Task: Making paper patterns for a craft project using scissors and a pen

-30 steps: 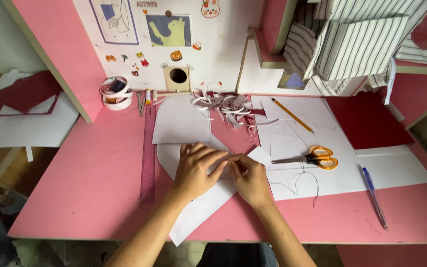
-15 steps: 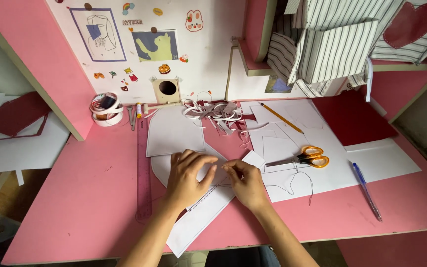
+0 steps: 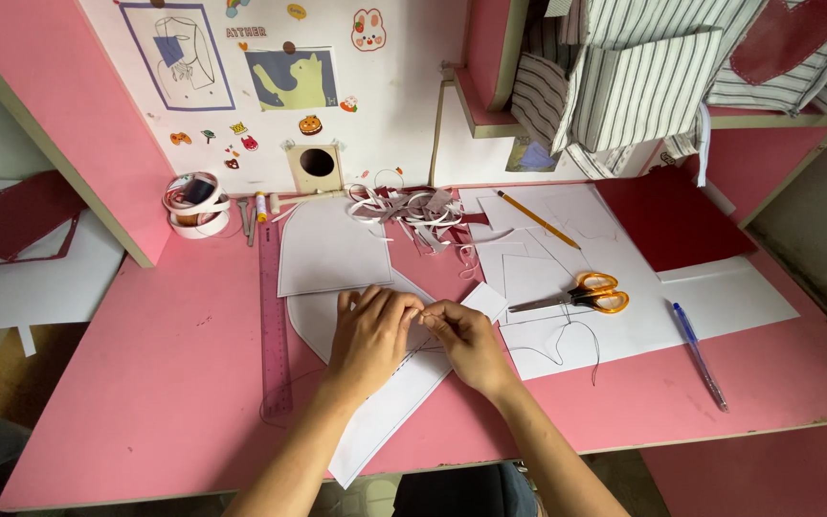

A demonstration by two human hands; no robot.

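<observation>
Soft even daylight, sharp, wide-angle edges

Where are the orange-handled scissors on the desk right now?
The orange-handled scissors lie on the white sheets to the right of the right hand, between the yellow pencil and the blue pen.

Pink desk in a corner nook

A pink desk (image 3: 145, 383) meets a white back wall (image 3: 394, 105) dotted with stickers, flanked by pink shelf panels (image 3: 59, 105); soft, even daylight.
</observation>
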